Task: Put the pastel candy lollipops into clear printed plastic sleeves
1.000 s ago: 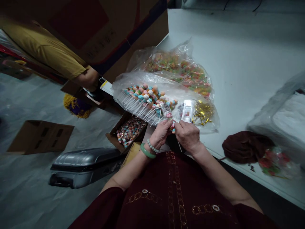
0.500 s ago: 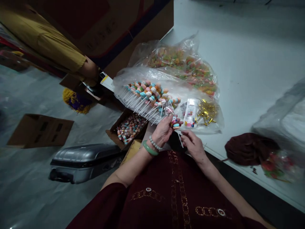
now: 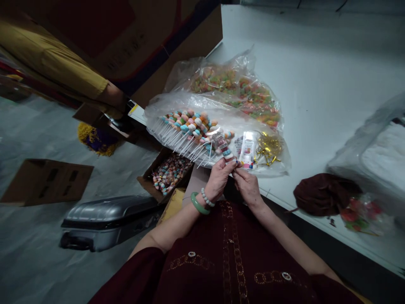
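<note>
A candy skewer (image 3: 224,147) in a clear printed bag points away from me above my fingers. My left hand (image 3: 219,177) is closed around the lower end of the bag, thumb on top. Right beside it, my right hand (image 3: 248,185) pinches at the bottom of the same skewer, fingertips touching the left ones; the stick is hidden between them. Just beyond lies a pile of unwrapped candy skewers (image 3: 190,124), white sticks towards me. To its right are a stack of clear printed bags (image 3: 247,147) and gold twist ties (image 3: 268,147), all on a plastic sheet (image 3: 278,166).
A bag of colourful gummies (image 3: 234,86) lies behind the pile. An open carton of wrapped skewers (image 3: 171,173) stands below the table's left edge, near a grey suitcase (image 3: 110,219). Another person's arm (image 3: 110,95) shows at left by a large carton (image 3: 183,63). A dark red cloth (image 3: 322,194) lies right.
The candy skewer has slid further into its bag and now points away from me. My right hand has moved up from the stick to meet my left hand at the bag's lower end.
</note>
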The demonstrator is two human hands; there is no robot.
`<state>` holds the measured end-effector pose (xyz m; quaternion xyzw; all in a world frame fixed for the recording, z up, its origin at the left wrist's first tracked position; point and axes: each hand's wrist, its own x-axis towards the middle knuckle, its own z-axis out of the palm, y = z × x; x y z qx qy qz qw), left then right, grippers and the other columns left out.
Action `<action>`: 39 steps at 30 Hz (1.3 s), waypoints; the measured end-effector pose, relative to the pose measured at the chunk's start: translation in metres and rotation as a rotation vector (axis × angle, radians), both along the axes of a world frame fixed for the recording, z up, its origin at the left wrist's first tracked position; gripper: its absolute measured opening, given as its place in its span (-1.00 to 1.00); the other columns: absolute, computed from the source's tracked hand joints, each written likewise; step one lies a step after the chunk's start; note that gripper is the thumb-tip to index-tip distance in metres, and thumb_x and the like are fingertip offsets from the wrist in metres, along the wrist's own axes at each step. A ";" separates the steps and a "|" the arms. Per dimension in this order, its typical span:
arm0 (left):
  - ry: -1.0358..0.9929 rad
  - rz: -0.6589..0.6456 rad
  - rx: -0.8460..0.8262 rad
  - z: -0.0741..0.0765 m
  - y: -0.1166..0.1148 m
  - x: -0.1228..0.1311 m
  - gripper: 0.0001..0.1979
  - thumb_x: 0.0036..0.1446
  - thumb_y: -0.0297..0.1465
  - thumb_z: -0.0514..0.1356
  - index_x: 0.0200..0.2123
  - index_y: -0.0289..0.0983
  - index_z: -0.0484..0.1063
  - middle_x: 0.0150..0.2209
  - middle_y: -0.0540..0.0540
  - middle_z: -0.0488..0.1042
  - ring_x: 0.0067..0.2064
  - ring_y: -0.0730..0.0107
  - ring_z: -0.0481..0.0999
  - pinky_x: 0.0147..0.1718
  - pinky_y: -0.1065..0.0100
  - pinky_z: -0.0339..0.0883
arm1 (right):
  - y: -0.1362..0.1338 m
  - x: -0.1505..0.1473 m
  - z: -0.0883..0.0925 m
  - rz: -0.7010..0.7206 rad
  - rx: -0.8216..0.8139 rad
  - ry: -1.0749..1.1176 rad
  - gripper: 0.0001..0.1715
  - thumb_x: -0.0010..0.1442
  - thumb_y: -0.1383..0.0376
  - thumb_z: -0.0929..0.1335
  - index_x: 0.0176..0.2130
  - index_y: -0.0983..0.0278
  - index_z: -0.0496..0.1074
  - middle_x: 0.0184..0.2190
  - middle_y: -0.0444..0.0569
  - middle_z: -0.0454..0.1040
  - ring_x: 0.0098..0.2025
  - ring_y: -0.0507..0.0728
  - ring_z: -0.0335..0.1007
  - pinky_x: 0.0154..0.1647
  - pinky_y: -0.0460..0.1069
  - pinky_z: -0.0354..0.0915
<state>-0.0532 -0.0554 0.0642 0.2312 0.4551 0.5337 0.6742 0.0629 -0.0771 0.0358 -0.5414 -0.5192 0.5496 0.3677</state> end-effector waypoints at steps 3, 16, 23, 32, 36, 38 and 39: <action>-0.052 -0.082 -0.085 0.001 -0.001 -0.002 -0.63 -0.11 -0.27 0.43 -0.26 -0.32 0.46 -0.35 -0.05 0.54 -0.29 0.46 0.52 -0.18 0.39 0.34 | 0.003 -0.002 0.002 -0.014 0.018 0.017 -0.61 0.25 0.06 0.26 -0.47 0.22 0.40 -0.69 -0.20 0.20 -0.64 0.01 0.09 -0.58 -0.08 0.04; 0.007 -0.013 0.016 0.008 0.011 -0.010 -0.69 -0.06 -0.32 0.40 -0.26 -0.31 0.47 -0.34 0.00 0.50 -0.34 0.53 0.44 -0.28 0.43 0.30 | 0.009 0.005 0.007 -0.038 -0.057 -0.006 -0.60 0.24 0.02 0.25 -0.42 0.22 0.43 -0.69 -0.21 0.27 -0.66 0.01 0.10 -0.59 -0.08 0.04; 0.038 0.021 0.077 0.002 -0.001 0.002 -0.72 0.01 -0.21 0.36 -0.36 -0.31 0.46 -0.41 0.02 0.43 -0.36 0.55 0.34 -0.26 0.44 0.26 | 0.031 -0.010 0.005 -0.161 0.064 -0.017 -0.47 0.15 -0.05 0.32 -0.63 0.25 0.27 -0.65 -0.18 0.18 -0.53 0.01 0.08 -0.50 -0.07 0.03; 0.260 -0.043 -0.019 0.002 0.008 -0.020 -0.66 -0.05 -0.18 0.38 -0.55 -0.35 0.46 -0.54 -0.01 0.43 -0.44 0.51 0.36 -0.32 0.40 0.25 | 0.011 0.003 0.013 0.080 -0.097 0.283 -0.76 0.16 0.12 0.33 -0.26 0.23 0.44 -0.58 -0.24 0.24 -0.60 -0.03 0.07 -0.59 -0.10 0.05; 0.132 -0.082 -0.035 0.002 0.007 -0.018 -0.74 -0.09 -0.27 0.40 -0.44 -0.34 0.51 -0.50 -0.01 0.46 -0.43 0.50 0.40 -0.29 0.39 0.27 | 0.008 0.006 0.015 0.014 -0.131 0.309 -0.75 0.07 0.18 0.36 -0.25 0.26 0.46 -0.59 -0.24 0.26 -0.58 -0.03 0.11 -0.58 -0.11 0.11; 0.125 -0.103 0.000 0.004 0.006 -0.017 -0.76 -0.07 -0.30 0.39 -0.35 -0.33 0.54 -0.46 -0.03 0.49 -0.39 0.46 0.42 -0.23 0.37 0.28 | 0.009 0.006 0.015 -0.045 -0.159 0.316 -0.78 0.02 0.17 0.37 -0.33 0.26 0.44 -0.59 -0.23 0.26 -0.59 -0.04 0.10 -0.62 -0.12 0.07; 0.156 -0.094 0.018 0.005 0.006 -0.017 -0.78 -0.05 -0.31 0.37 -0.34 -0.32 0.55 -0.46 -0.03 0.49 -0.38 0.45 0.42 -0.22 0.36 0.28 | 0.010 0.006 0.015 -0.053 -0.175 0.322 -0.78 0.01 0.17 0.37 -0.36 0.26 0.44 -0.60 -0.23 0.26 -0.59 -0.04 0.09 -0.64 -0.12 0.05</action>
